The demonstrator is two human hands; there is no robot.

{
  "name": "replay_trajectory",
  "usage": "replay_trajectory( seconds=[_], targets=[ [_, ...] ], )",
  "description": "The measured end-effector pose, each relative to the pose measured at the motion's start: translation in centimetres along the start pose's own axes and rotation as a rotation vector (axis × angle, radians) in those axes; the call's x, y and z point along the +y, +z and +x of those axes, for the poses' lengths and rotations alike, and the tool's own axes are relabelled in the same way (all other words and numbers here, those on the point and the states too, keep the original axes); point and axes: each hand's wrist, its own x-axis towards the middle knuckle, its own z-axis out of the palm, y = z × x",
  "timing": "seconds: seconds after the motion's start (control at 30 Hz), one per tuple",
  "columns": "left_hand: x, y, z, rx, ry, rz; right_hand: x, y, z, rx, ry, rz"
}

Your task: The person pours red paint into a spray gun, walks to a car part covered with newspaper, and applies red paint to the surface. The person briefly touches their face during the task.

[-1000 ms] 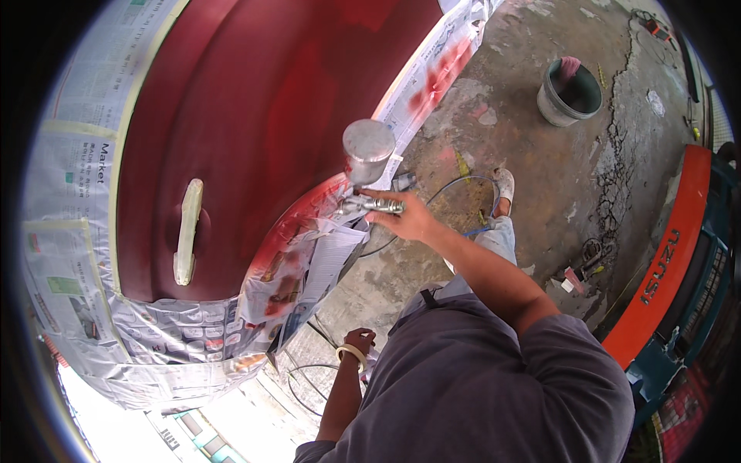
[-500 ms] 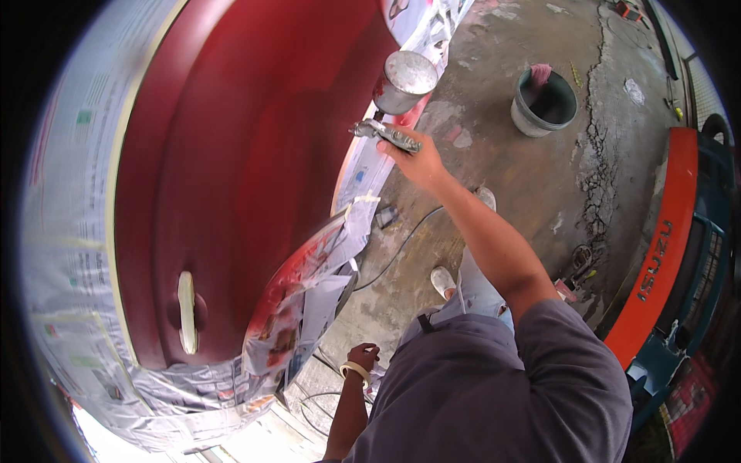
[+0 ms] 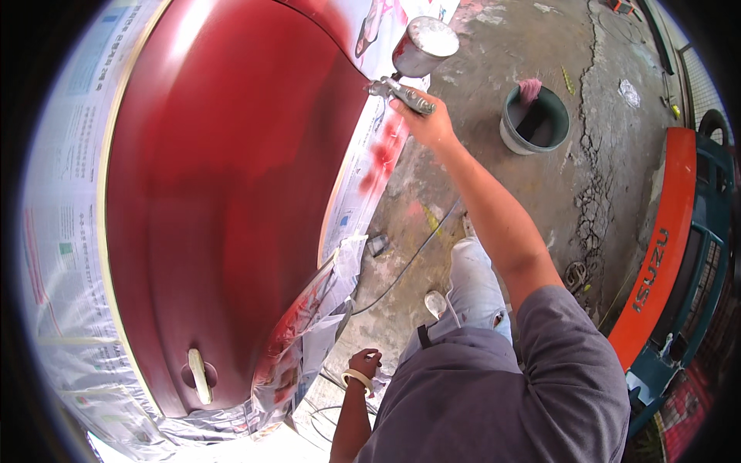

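My right hand [image 3: 434, 126] is wrapped round a paint spray gun [image 3: 415, 99] with a round metal cup [image 3: 423, 48] on top. Its nozzle points left, close to the edge of a red car door panel [image 3: 255, 177]. Brighter red lies over the panel's middle and upper part; the lower end is duller maroon. Near that end, pale tape covers the door handle [image 3: 199, 376]. My left hand [image 3: 365, 362], with a pale band at its wrist, hangs low by my side. Its fingers are curled; whatever they hold, if anything, is hidden.
Masking paper [image 3: 65, 224] and red-spattered plastic sheeting [image 3: 278, 370] border the panel. A dark hose [image 3: 409, 265] crosses the concrete. A bucket [image 3: 515, 141] with a pink cloth [image 3: 530, 89] stands right, beside cracked floor. Farther right is an orange and teal truck front panel [image 3: 656, 262].
My right hand and the spray gun have moved up and slightly right in view, along the panel's edge. The view has shifted a little; my left hand stays low.
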Motion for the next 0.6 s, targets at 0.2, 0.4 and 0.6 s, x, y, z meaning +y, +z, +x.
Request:
replay_trajectory(
  seconds=[0.2,0.4,0.6],
  targets=[
    [2.8,-0.9,0.7,0.003,-0.029,0.0,1.0,-0.2,3.7,0.103,-0.024,-0.056],
    [1.5,-0.9,-0.7,0.008,0.003,0.031,0.6,1.6,0.0,-0.062,-0.146,0.038],
    [-3.3,-0.6,-2.1,0.013,0.003,0.013,-1.5,3.3,-8.1,-0.216,-0.053,-0.094]
  ],
)
